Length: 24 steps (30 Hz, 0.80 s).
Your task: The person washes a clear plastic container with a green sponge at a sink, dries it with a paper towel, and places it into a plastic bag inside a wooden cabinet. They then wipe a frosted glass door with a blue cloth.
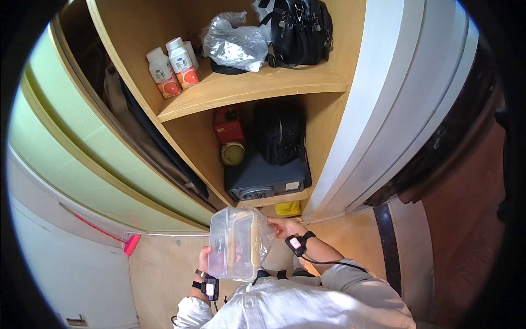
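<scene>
A clear plastic food container [218, 249] with a cream-coloured edge is held up in front of my body, tilted on its side. My left hand [205, 257] grips it from the left, with fingers showing faintly through the clear wall. Crinkled clear plastic film or a bag [268, 238] hangs at the container's right side. My right hand [283, 227] has its fingertips at that film; whether they pinch it is not plain. Both wrists carry strapped black devices with cables.
Ahead stands an open wooden cabinet. Its upper shelf [254, 87] holds bottles [185, 68], a plastic bag [236, 45] and a black handbag [302, 33]. Below are a dark safe [267, 179], a black backpack [279, 133] and a yellow item [287, 208]. A pink broom [131, 244] leans left.
</scene>
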Available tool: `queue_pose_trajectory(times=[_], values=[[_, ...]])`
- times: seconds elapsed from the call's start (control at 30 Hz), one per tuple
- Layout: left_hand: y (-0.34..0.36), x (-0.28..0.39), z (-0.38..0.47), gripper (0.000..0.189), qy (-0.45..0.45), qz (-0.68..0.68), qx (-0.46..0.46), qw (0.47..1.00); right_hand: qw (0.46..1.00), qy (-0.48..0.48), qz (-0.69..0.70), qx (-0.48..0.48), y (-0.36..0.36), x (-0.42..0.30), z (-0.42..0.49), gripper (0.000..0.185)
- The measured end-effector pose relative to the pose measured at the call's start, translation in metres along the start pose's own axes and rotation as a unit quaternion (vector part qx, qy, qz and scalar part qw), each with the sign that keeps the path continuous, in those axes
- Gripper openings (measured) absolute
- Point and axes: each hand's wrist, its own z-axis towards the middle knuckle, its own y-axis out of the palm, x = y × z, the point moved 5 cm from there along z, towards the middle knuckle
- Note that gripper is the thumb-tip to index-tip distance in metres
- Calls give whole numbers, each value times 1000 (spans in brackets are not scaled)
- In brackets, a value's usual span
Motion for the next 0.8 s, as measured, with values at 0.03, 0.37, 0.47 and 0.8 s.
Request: queue_pose_trajectory(times=[0.03,0.37,0.47,0.8], values=[[-2,1,-4,86,7,11,13,1000,999,-27,-27,30,-6,-1,3,35],[-12,23,-20,84,74,19,26,997,988,-98,18,-117,-15,-47,-125,59],[-15,21,-16,84,60,14,25,998,971,-91,-6,-219,28,-43,-121,69],[-27,35,-15,86,99,25,50,994,947,-234,-214,-58,44,-92,-142,14]])
